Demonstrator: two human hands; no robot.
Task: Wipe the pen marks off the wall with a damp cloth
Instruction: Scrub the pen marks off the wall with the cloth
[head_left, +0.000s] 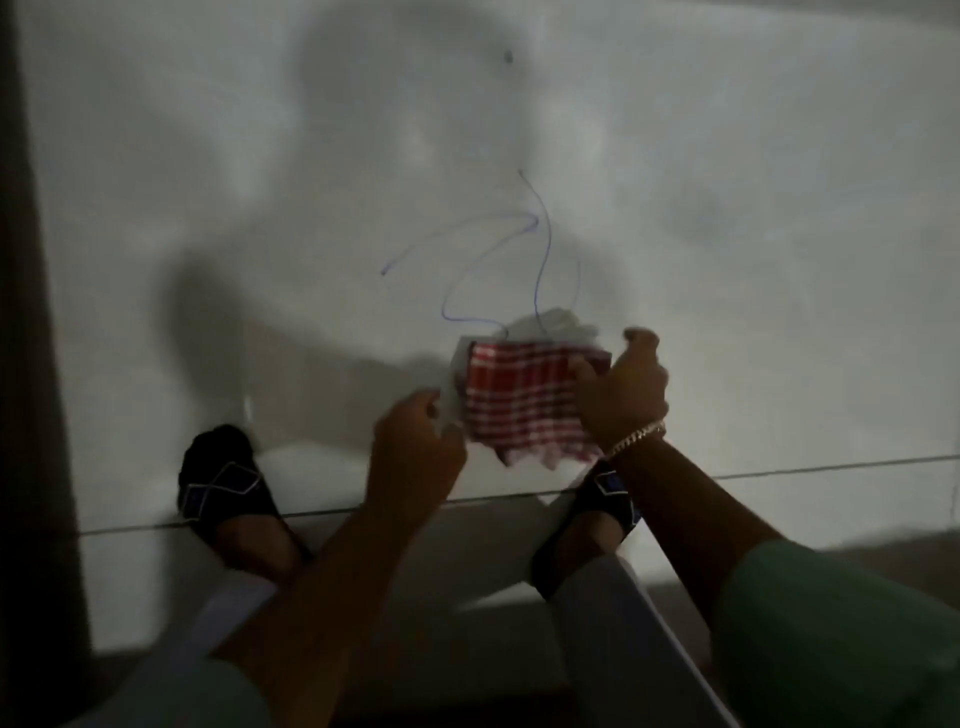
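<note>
A red-and-white checked cloth (524, 402) with a white edge is held between both hands in front of the pale wall (727, 156). My left hand (415, 457) pinches its left white edge. My right hand (621, 389), with a chain bracelet at the wrist, grips its right side. Blue pen marks (540, 249) loop across the wall just above the cloth, and their lower ends run behind it. A small dark spot (508, 57) sits higher on the wall.
Below the hands are my two feet in dark sandals, the left foot (223, 483) and the right foot (597, 514), on a tiled floor with a grout line (831, 465). A dark vertical edge (31, 364) runs down the left side.
</note>
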